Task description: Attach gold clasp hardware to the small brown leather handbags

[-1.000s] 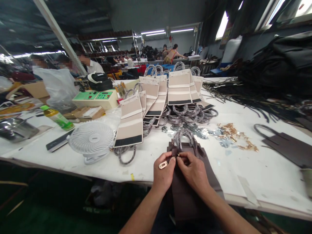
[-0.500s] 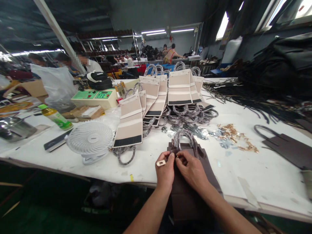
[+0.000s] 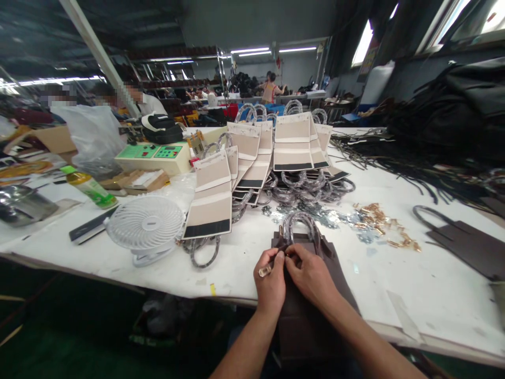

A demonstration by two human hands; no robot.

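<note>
A dark brown handbag (image 3: 303, 321) lies across the front edge of the table, its handles (image 3: 292, 223) wrapped in clear plastic. My left hand (image 3: 271, 281) is closed at the bag's upper left, pinching a narrow brown strap between thumb and fingers. From that hand sticks out a gold-coloured metal clasp (image 3: 265, 271), at the strap's end. My right hand (image 3: 311, 271) is closed in a pinch, its fingertips meeting the left thumb at the strap. A tiny gold glint shows there; the fingers hide the rest.
Beige bag panels (image 3: 209, 195) with wrapped handles are stacked behind. Gold metal fittings (image 3: 374, 218) lie scattered to the right, near another brown bag (image 3: 461, 245). A white fan (image 3: 145, 223) and a bottle (image 3: 90, 189) stand and lie leftward. A person (image 3: 270, 90) works far back.
The clasp in my left hand has turned and tilted. Both hands stay pinched together at the strap, shifted slightly. The distant person has changed posture.
</note>
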